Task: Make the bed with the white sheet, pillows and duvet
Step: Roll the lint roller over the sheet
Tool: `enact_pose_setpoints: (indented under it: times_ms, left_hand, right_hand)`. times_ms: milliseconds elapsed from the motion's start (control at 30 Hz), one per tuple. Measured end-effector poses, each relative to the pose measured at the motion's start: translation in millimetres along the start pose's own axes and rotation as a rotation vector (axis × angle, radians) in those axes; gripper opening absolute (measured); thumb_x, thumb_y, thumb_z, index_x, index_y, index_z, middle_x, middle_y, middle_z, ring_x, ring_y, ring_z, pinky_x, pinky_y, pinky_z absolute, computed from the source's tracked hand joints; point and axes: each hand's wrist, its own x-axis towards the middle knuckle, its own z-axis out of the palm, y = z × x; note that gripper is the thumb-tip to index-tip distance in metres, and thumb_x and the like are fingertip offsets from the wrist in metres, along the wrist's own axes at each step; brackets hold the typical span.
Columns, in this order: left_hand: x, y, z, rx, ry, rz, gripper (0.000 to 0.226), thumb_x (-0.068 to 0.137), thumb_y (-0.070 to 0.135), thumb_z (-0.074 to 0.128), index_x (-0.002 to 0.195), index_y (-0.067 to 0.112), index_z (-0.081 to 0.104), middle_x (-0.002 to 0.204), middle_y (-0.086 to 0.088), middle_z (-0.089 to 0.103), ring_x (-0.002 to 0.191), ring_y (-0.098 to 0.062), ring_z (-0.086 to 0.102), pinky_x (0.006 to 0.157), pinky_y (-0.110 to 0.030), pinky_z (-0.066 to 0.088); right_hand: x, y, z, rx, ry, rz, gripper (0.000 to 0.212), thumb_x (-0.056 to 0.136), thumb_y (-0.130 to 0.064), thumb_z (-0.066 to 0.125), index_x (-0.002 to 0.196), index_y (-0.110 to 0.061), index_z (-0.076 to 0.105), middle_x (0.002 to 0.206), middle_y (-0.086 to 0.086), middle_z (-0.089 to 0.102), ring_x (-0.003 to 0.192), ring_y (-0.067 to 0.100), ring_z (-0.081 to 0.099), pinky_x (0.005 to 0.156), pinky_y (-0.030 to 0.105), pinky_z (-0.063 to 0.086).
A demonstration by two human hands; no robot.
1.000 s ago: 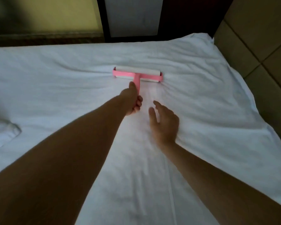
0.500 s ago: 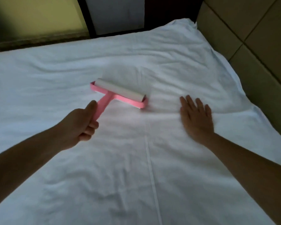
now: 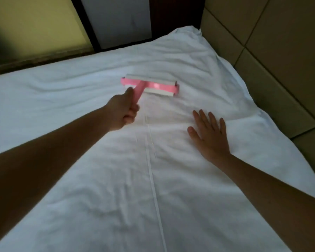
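Note:
A white sheet [image 3: 98,188] covers the whole bed, wrinkled, with a seam running down its middle. My left hand [image 3: 121,110] is closed around the handle of a pink lint roller [image 3: 153,86], whose white roll lies on the sheet beyond the hand. My right hand [image 3: 209,135] lies flat on the sheet to the right of the seam, fingers spread, holding nothing. No pillow or duvet is in view.
A padded beige headboard [image 3: 280,51] runs along the right side of the bed. Beyond the far edge stand a yellow wall [image 3: 35,24] and a dark frame around a grey panel [image 3: 116,19]. The sheet bunches at the far right corner [image 3: 187,35].
My left hand has pushed the lint roller farther away and to the right across the sheet. My right hand stays flat on the sheet, close to where it was half a second ago.

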Motion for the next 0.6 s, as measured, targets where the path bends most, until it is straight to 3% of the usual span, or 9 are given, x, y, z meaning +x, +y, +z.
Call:
enact_pose_setpoints:
  times_ms: [100,167,233,367,500,600]
  left_hand:
    - [-49,-16,-25,0.216,-0.107,-0.133,0.037,0.097,0.044,0.035,0.072,0.018,0.037,0.039,0.008,0.028,0.026,-0.001,0.019,0.029,-0.006,0.013]
    - [-65,-19,-27,0.413,-0.106,-0.212,0.039,0.097,0.044,0.035,0.069,0.017,0.035,0.039,0.008,0.026,0.027,-0.001,0.017,0.029,-0.006,0.012]
    - [-57,-13,-11,0.463,-0.091,-0.232,0.038,0.098,0.044,0.033,0.072,0.016,0.035,0.038,0.008,0.026,0.026,-0.001,0.017,0.029,-0.006,0.012]
    - [-3,6,58,0.332,-0.130,-0.189,0.036,0.100,0.044,0.027,0.077,0.018,0.036,0.036,0.007,0.031,0.024,-0.001,0.021,0.027,-0.009,0.012]
    - [19,5,138,0.140,-0.169,-0.102,0.039,0.101,0.045,0.024,0.073,0.020,0.035,0.042,0.003,0.035,0.024,-0.003,0.023,0.031,-0.007,0.012]
    - [2,-16,152,0.135,-0.154,0.003,0.037,0.101,0.041,0.029,0.074,0.019,0.038,0.053,0.001,0.036,0.024,-0.003,0.025,0.032,-0.006,0.013]
  right_hand:
    - [-17,12,-6,-0.031,-0.027,-0.031,0.087,0.068,-0.068,-0.008,0.148,-0.035,0.001,0.158,-0.010,0.001,0.145,0.012,-0.003,0.114,0.035,-0.011]
    - [-27,21,-9,-0.033,-0.055,-0.045,0.089,0.066,-0.069,-0.009,0.148,-0.036,-0.001,0.158,-0.010,-0.001,0.145,0.011,-0.004,0.113,0.034,-0.013]
    - [-37,32,-14,-0.018,-0.031,-0.057,0.087,0.069,-0.070,-0.007,0.148,-0.036,0.003,0.158,-0.011,0.002,0.145,0.011,-0.002,0.113,0.033,-0.013]
    - [-57,52,-25,0.001,0.061,-0.034,0.085,0.073,-0.072,-0.001,0.148,-0.034,0.011,0.157,-0.010,0.012,0.145,0.012,0.005,0.114,0.033,-0.010]
    - [-71,63,-29,0.020,0.123,-0.032,0.092,0.071,-0.079,-0.009,0.148,-0.033,0.012,0.156,-0.009,0.016,0.145,0.012,0.008,0.114,0.032,-0.009]
    - [-81,59,-24,0.210,0.230,0.054,0.083,0.077,-0.071,0.006,0.147,-0.029,0.021,0.153,-0.007,0.027,0.143,0.013,0.018,0.116,0.033,-0.002]
